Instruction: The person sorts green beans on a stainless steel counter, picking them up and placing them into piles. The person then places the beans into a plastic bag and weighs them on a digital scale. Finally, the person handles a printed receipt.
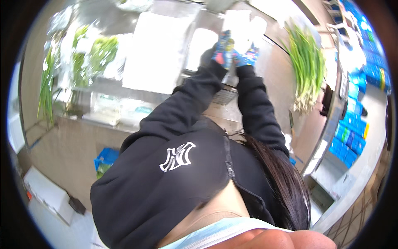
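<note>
Both my hands wear blue patterned gloves and reach to the far middle of the metal worktable. My left hand (224,49) is beside a bright white item (237,23), which is overexposed, so its kind cannot be told. My right hand (247,56) lies close by on the right, at the near end of another bright white piece (257,28). Glare and blur hide the fingers, so their grip is unclear. To the left of my hands is a pale, shiny tray-like surface (202,46). A keypad-like panel (224,96) shows below my wrists.
A bunch of green onions (306,65) lies at the right. At left are a large white sheet or board (154,53), bagged leafy greens (104,51) and more long green stalks (47,84). Many blue packages (348,140) fill the far right; a blue crate (105,157) sits below the table's edge.
</note>
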{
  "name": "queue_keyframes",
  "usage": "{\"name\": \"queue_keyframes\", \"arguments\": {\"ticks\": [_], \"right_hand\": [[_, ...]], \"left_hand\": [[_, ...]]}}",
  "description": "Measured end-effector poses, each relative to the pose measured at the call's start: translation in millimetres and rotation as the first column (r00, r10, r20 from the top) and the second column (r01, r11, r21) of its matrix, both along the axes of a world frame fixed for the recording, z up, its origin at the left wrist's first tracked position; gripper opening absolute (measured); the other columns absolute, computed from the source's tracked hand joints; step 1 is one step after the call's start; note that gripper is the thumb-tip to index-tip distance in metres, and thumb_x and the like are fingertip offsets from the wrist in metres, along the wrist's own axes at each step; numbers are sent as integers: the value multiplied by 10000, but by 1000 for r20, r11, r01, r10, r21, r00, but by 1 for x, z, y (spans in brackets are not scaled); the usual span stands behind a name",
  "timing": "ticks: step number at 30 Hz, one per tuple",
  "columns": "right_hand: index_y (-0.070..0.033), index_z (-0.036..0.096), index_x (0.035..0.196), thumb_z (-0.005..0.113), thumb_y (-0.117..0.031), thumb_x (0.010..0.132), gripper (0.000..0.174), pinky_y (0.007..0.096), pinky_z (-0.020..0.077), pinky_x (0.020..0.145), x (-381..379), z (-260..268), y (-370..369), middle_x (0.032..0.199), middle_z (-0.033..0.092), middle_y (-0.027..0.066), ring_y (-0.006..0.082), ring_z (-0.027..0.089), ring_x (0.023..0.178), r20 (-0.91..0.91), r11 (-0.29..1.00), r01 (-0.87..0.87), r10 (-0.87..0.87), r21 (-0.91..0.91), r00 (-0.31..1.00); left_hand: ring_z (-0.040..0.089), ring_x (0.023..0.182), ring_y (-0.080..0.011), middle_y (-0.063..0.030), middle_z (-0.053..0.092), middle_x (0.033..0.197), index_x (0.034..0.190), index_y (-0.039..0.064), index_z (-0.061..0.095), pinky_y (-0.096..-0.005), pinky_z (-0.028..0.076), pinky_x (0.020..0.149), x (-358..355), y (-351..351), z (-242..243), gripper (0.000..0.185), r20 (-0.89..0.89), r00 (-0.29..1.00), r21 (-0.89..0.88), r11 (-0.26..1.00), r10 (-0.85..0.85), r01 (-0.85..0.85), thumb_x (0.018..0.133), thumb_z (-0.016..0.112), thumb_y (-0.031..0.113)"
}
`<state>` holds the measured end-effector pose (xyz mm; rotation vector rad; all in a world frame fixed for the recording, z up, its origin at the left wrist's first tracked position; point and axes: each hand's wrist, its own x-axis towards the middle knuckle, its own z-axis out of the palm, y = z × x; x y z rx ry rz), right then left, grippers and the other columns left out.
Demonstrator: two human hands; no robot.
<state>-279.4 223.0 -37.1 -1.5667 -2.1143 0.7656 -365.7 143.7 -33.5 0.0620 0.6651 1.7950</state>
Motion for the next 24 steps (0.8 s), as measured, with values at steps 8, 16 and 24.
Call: {"name": "queue_keyframes", "arguments": {"ticks": [8,16,24], "right_hand": [[48,500,1187,866,-196,561,765,357,455,875,-17,30,-9,1105,594,170,258,576,976,-227,998,0,-14,-62,974],[45,474,1212,833,-166,634,712,321,459,821,-11,13,-3,1078,620,142,221,593,909,-245,996,80,-85,-30,966],[34,465,1236,878,-186,544,835,336,454,876,-20,24,-3,1144,582,156,247,574,989,-63,996,-8,3,-85,998]], "left_hand": [[520,1052,-167,-112,500,1239,1286,10,424,-302,445,884,-15,-117,33,498,-847,523,40,993,92,-111,850,643,110],[632,802,-238,-134,644,904,943,62,659,-330,500,724,-7,-381,-114,160,-631,527,-752,616,-569,-235,824,620,162],[562,1010,-353,-177,593,1106,1051,119,636,-419,463,864,-47,-431,-239,362,-426,412,-865,229,-805,-447,728,642,282]]}}
